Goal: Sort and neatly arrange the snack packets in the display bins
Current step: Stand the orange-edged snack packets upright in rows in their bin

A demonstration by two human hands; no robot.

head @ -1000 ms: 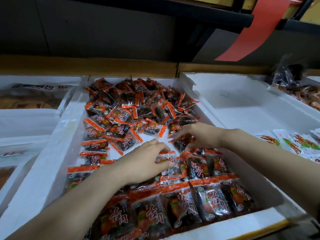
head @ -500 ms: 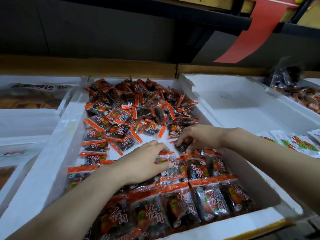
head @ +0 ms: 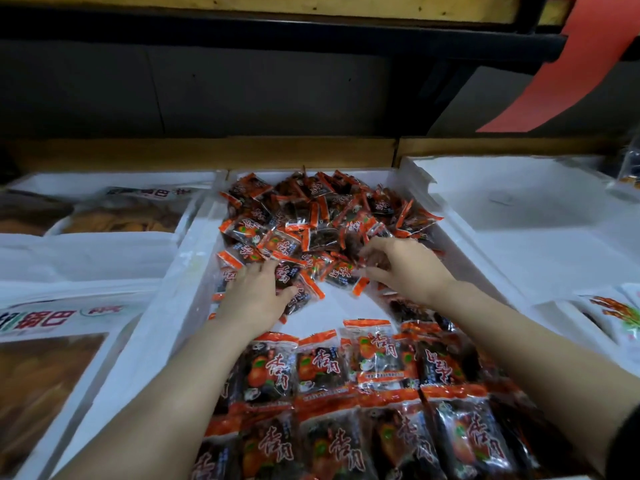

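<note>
From the head camera, a white foam bin runs away from the person. Its far half holds a loose pile of orange-and-black snack packets, its near half tidy rows of the same packets, label up; a bare white strip of floor lies between them.

The left hand rests palm down on the pile's near left edge – fingers nearly straight and close together, thumb spread toward a dark packet.

The right hand is at the pile's near right edge, fingers curled claw-like into the packets; blur hides whether they pinch one.

Bagged yellow-brown snacks fill the left-hand bin – a red paper strip hangs upper right.
</note>
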